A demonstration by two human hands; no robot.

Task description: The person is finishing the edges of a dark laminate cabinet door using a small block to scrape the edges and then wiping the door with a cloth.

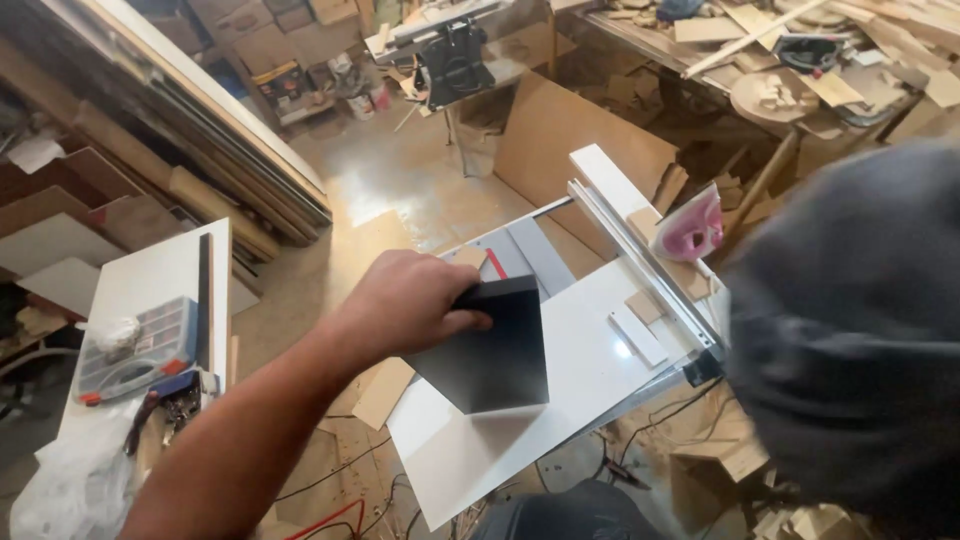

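At far left a clear parts box [135, 350] lies on a white side table [150, 280]. The left hand [410, 300] is clamped on the top edge of a dark square panel [492, 345], which rests on the white table [580, 370]. Beyond stands a white fence [640, 245], with a pink object [692, 228] beside it. The right hand is out of sight. Wood scraps crowd the workshop.
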